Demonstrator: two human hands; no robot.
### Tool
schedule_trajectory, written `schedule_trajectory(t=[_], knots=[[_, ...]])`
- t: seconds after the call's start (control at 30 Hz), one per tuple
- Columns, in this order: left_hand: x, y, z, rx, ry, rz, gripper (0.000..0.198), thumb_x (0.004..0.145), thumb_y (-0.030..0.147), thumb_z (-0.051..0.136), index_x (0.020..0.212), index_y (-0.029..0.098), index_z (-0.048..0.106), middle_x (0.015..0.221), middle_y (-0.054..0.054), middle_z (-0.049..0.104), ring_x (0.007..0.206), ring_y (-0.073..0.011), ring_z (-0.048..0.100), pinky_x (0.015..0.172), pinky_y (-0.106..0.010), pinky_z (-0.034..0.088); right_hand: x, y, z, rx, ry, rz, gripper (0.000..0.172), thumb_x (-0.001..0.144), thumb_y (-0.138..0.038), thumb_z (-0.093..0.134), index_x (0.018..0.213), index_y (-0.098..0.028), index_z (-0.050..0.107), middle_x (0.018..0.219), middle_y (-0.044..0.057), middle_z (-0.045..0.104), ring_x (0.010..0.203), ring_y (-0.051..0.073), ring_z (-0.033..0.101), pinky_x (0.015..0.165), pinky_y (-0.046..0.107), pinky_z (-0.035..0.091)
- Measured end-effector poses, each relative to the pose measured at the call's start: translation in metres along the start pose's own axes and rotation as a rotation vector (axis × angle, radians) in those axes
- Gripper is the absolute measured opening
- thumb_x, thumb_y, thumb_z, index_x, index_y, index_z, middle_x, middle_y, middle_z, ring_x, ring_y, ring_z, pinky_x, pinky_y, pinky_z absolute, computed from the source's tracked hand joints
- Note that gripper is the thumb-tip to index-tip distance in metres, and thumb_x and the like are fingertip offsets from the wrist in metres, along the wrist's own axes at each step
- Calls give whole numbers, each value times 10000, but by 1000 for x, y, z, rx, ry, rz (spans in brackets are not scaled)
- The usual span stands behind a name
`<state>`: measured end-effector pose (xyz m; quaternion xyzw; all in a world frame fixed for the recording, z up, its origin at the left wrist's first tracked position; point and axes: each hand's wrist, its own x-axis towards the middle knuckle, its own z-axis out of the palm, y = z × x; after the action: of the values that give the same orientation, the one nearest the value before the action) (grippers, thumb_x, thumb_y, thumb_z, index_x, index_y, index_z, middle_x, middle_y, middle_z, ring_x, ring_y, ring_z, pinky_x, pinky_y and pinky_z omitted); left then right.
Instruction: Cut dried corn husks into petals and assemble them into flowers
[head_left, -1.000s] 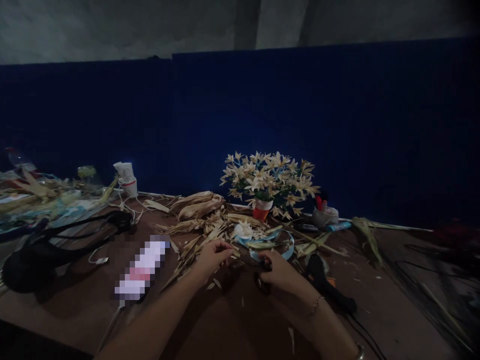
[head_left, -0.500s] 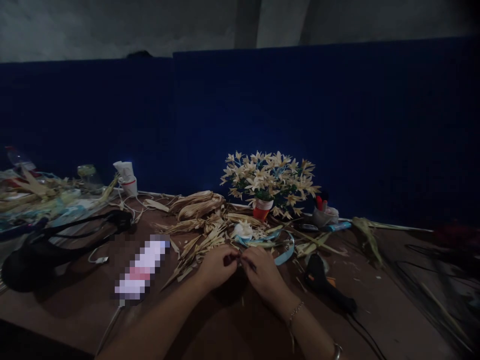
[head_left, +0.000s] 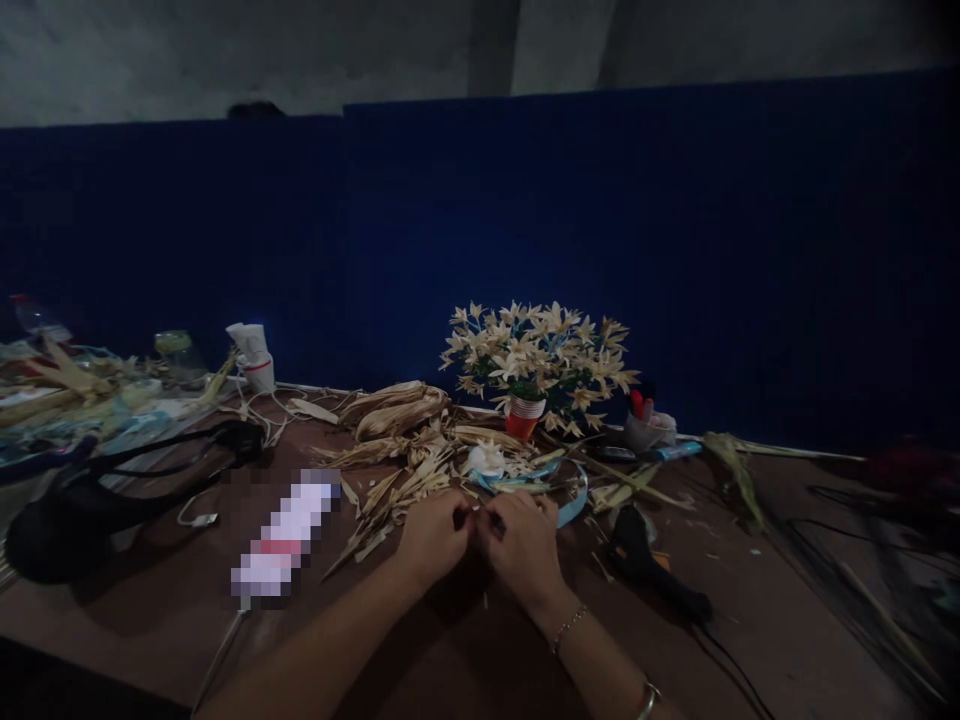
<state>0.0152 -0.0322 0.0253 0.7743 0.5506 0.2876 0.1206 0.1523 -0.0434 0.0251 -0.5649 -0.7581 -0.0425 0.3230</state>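
Note:
My left hand (head_left: pixel 437 535) is closed in a pinch over the near middle of the table, thumb and forefinger together. Close beside it, my right hand (head_left: pixel 523 540) is pinched too, its fingertips almost meeting the left ones. Whatever lies between the fingertips is too small and dark to make out. Just beyond the hands are a pile of dry corn husks (head_left: pixel 409 475), a white flower-like bundle (head_left: pixel 487 460) and a curl of light blue ribbon (head_left: pixel 576 500). Behind them stands a bunch of pale husk flowers (head_left: pixel 536 355) in a red and white cup (head_left: pixel 523 418).
A black glue gun (head_left: pixel 649 565) with a cord lies to the right. On the left are a pixelated phone (head_left: pixel 285 540) on a cable and a black strapped object (head_left: pixel 67 530). A blue partition (head_left: pixel 600 220) rises behind the table (head_left: pixel 360 650).
My right hand has turned slightly and its wrist has shifted left, the fingers now more curled. The left hand stays nearly in place, still pinched.

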Motion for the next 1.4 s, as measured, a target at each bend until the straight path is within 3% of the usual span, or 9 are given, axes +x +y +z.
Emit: schedule_trajectory(t=[0.2,0.37,0.5,0.67,0.8,0.9,1.07,1.27,1.4], knots=[[5,-12,-4,19,-9,-174,139,759,259,490,725,206,614,712,5,637,680,-141,556,620,-237,354,1,13,-1,-79,50,78,123,759,-168,474,674,-187,560,700,34,611,781,201,494,789,359,231],[8,-17,-2,-51,-67,-60,134,735,191,499,752,209,631,775,-5,652,746,-157,562,663,-244,370,0,17,3,99,-50,-16,155,793,-230,477,916,-219,571,916,41,623,914,212,487,790,339,266],[9,-19,-4,-89,-102,10,160,738,168,501,784,217,645,803,-8,659,770,-158,562,689,-246,380,0,15,3,109,-114,-42,136,815,-177,448,789,-214,576,831,21,613,859,190,491,766,334,260],[13,-34,-24,-3,-104,-5,198,789,239,460,812,212,655,853,-29,660,817,-164,558,734,-254,373,-1,18,2,52,-192,-65,154,821,-175,450,769,-216,589,831,26,601,855,198,483,728,329,263],[12,-43,-34,98,-236,-3,157,731,278,516,764,227,661,793,-15,667,757,-172,568,672,-250,364,-3,18,4,10,-274,-120,162,800,-153,476,740,-210,616,837,40,592,861,203,477,728,333,267],[9,-44,-33,165,-312,-5,123,668,268,551,727,229,652,741,-11,663,706,-178,571,602,-242,352,-4,17,5,10,-265,-113,185,804,-139,459,820,-222,624,850,44,585,878,204,472,734,333,273],[6,-44,-33,158,-341,55,156,640,201,523,751,237,626,742,0,651,691,-171,568,565,-229,346,-4,14,2,47,-235,-120,195,798,-146,466,889,-231,615,867,44,582,902,208,466,753,337,275],[2,-48,-37,69,-573,221,235,526,250,646,759,227,625,816,-5,637,754,-191,561,618,-230,389,-4,7,-3,100,-261,-168,168,774,-148,496,844,-236,621,860,37,592,898,209,463,780,351,270],[1,-47,-36,65,-573,190,190,543,140,573,713,211,619,819,-14,631,787,-189,555,673,-231,396,-4,4,-4,111,-259,-174,165,775,-150,496,844,-233,621,857,36,592,891,203,465,786,350,270]])
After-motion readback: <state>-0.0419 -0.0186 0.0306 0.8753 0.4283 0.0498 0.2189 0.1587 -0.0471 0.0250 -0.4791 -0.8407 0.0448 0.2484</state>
